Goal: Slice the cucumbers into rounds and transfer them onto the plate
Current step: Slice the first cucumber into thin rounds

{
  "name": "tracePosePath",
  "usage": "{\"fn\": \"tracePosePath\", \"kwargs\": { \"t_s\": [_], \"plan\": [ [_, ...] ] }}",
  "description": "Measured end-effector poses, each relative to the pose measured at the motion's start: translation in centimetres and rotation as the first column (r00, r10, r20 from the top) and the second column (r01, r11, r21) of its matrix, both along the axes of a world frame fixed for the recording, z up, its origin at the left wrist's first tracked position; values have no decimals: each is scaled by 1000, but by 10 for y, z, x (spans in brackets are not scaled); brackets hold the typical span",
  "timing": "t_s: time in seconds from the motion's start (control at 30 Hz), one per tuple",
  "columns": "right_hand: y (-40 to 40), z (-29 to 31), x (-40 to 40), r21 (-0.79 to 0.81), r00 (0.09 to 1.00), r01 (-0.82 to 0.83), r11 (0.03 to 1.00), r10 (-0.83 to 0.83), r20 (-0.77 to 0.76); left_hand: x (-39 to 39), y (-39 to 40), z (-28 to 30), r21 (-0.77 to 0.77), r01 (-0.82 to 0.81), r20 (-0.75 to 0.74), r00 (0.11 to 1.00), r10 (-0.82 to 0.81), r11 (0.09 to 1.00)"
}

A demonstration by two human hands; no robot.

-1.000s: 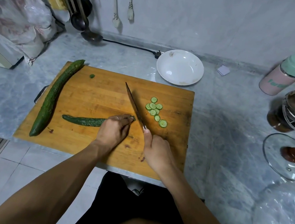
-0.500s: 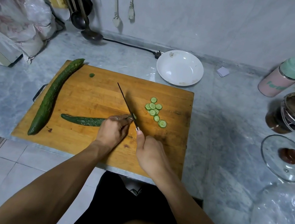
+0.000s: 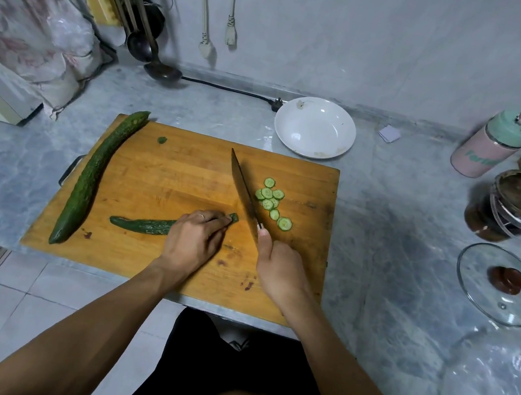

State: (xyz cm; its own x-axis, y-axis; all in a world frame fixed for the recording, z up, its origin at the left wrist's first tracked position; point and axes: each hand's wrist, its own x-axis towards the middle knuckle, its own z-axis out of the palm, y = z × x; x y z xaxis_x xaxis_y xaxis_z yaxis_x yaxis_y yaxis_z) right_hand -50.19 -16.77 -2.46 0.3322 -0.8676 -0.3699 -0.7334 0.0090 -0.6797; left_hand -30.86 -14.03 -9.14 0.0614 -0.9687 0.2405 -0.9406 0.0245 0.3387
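Lay whole along the wooden cutting board point(image 3: 165, 173) at 9 o'clock: long dark-green cucumber point(image 3: 92, 176), bumpy, slightly curved. Rested near the board's centre, part-cut: thinner cucumber point(image 3: 143, 224), cut end toward 3 o'clock. Clustered flat at 2 o'clock on the board: pale-green rounds point(image 3: 272, 201). Sat beyond the board at 12 o'clock, upright: white plate point(image 3: 315, 127).

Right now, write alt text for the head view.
A person's left hand holds a partly cut cucumber on a wooden board; the right hand grips a knife beside cut rounds. The white plate behind holds none.
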Motion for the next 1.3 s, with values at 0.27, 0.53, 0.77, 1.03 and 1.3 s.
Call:
{"fn": "tracePosePath", "kwargs": {
  "t_s": [0.27,0.53,0.77,1.03,1.3],
  "plan": [
    [-4,12,-26,-31,1000,-21,999,21,7,-18,3,-2,42,-121,-80,989,124,992],
    [16,20,-20,-21,983,-180,984,179,-32,-15,6,-12,41,-106,22,994,106,993],
    [22,18,-16,-37,982,-180,983,177,-72,-16,9,-17,27,-131,54,990,129,991],
    [22,9,-6,2,986,-149,989,149,-75,-22,8,-16,-20,-156,45,987,157,988],
    [17,6,-2,-3,990,-125,992,125,-69,-21,11,-17,-2,-132,39,990,132,991]
  ]
}}
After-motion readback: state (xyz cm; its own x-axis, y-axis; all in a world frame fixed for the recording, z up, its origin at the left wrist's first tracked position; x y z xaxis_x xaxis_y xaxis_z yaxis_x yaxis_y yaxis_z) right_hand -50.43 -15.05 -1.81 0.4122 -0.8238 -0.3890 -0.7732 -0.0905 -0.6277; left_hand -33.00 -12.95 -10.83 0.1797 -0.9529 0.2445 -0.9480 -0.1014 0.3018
